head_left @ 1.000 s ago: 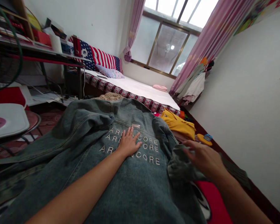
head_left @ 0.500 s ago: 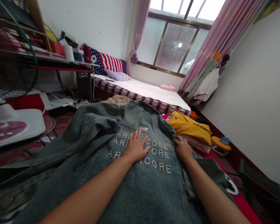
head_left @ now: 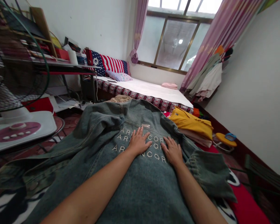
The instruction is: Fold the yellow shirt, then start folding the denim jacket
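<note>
A blue-green denim jacket (head_left: 135, 180) lies spread with its back up, its collar pointing away from me and rows of pale lettering across it. My left hand (head_left: 138, 142) rests flat on the lettering, fingers apart, just below a small metallic tag (head_left: 145, 126). To its right, my right hand (head_left: 172, 151) also lies flat, fingers spread, over the right end of the lettering. The left sleeve (head_left: 77, 140) stretches out toward the lower left. The right sleeve (head_left: 211, 174) lies out to the right, its cuff end near a red patterned cover (head_left: 249, 199).
Folded yellow clothing (head_left: 192, 123) sits beyond the jacket's right shoulder. An electric fan (head_left: 21, 127) stands at the left, near a cluttered desk (head_left: 70, 70). A bed (head_left: 144, 88) lies under the window. A yellow stool (head_left: 226, 140) and a dark chair (head_left: 266, 174) are at the right.
My right hand has let go of the jacket's right edge and moved left onto the lettering. The right sleeve now lies further out to the right. My left hand stays flat.
</note>
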Available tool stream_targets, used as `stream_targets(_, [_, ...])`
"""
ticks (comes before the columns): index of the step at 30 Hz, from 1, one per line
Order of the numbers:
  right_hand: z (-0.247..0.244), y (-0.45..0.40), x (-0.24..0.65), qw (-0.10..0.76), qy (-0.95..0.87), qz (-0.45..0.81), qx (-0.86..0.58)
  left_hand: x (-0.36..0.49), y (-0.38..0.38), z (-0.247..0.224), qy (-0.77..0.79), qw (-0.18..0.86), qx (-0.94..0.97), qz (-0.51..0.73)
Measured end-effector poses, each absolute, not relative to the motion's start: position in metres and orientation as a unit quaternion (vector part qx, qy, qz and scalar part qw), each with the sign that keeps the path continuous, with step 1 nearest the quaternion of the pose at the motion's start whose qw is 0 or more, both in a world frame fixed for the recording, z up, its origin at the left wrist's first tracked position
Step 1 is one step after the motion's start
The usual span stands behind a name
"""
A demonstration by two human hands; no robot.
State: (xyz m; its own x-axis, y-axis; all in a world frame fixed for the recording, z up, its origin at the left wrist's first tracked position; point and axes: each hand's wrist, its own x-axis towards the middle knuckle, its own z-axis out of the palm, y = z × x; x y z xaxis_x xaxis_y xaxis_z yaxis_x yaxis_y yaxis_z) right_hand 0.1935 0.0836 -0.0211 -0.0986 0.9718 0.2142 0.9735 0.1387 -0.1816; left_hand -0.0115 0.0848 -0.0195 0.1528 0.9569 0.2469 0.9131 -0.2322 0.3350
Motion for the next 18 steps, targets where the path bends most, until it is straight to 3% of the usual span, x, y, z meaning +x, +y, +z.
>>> stream_targets(8, [-0.021,0.090,0.200,0.216,-0.729,0.021,-0.650,-0.052,0.095,-0.013,0.572,0.148,0.769,0.244])
stream_targets(13, [-0.024,0.091,0.200,0.245,-0.725,0.024,-0.643,-0.136,0.106,0.000,0.565,-0.006,0.806,0.175])
stream_targets(18, [-0.028,0.093,0.200,0.269,-0.720,0.014,-0.639,-0.206,0.125,0.036,0.717,-0.119,0.663,0.179])
